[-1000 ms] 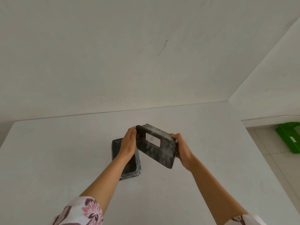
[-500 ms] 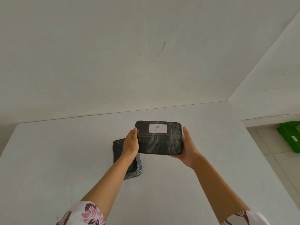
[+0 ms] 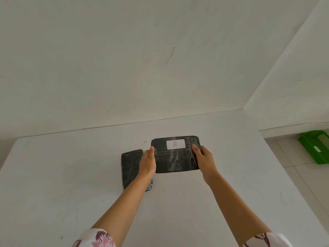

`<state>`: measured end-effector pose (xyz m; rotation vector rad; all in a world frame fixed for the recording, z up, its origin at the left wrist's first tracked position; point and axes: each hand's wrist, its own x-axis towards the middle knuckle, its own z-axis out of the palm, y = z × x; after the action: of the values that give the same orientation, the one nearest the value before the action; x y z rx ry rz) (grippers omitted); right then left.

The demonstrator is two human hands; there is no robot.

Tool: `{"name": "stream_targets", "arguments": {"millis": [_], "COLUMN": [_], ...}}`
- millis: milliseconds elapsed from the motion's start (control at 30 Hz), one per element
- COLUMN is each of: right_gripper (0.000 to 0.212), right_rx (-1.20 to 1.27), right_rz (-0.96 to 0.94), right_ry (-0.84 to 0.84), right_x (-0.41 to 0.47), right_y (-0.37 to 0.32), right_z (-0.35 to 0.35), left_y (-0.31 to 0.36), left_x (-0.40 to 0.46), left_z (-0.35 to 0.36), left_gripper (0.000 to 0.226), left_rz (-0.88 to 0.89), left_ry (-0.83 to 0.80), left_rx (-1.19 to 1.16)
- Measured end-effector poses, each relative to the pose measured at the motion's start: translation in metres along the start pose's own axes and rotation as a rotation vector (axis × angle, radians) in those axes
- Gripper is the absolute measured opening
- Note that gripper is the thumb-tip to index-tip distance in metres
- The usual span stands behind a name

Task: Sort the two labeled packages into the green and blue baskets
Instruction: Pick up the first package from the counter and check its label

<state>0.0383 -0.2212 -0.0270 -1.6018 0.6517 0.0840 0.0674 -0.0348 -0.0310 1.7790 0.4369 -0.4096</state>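
A black wrapped package [image 3: 175,157] with a white label reading "A" is held flat, label up, just above the white table [image 3: 71,175]. My left hand [image 3: 147,163] grips its left edge and my right hand [image 3: 204,160] grips its right edge. A second black package [image 3: 130,166] lies on the table to the left, partly hidden behind my left wrist; no label shows on it. The green basket [image 3: 315,148] sits on the floor at the far right. No blue basket is in view.
White walls stand behind the table and to its right, meeting in a corner. The table's right edge drops to a tiled floor [image 3: 302,184] where the green basket rests.
The held package has turned from tilted on edge to lying flat with its "A" label facing up. Both hands stayed on its sides. The other package has not moved.
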Motion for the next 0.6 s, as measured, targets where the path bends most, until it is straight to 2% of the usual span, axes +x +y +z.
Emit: {"name": "stream_targets", "arguments": {"millis": [300, 600], "right_gripper": [0.023, 0.021], "right_rx": [0.028, -0.036], "right_rz": [-0.013, -0.053], "right_ry": [-0.022, -0.114], "right_x": [-0.007, -0.002], "right_y": [0.005, 0.007], "right_z": [-0.057, -0.169], "left_y": [0.002, 0.006], "left_x": [-0.029, -0.089], "left_z": [0.039, 0.14], "left_gripper": [0.05, 0.048], "left_rz": [-0.001, -0.001], "left_ry": [-0.014, 0.067], "left_rx": [-0.028, -0.116]}}
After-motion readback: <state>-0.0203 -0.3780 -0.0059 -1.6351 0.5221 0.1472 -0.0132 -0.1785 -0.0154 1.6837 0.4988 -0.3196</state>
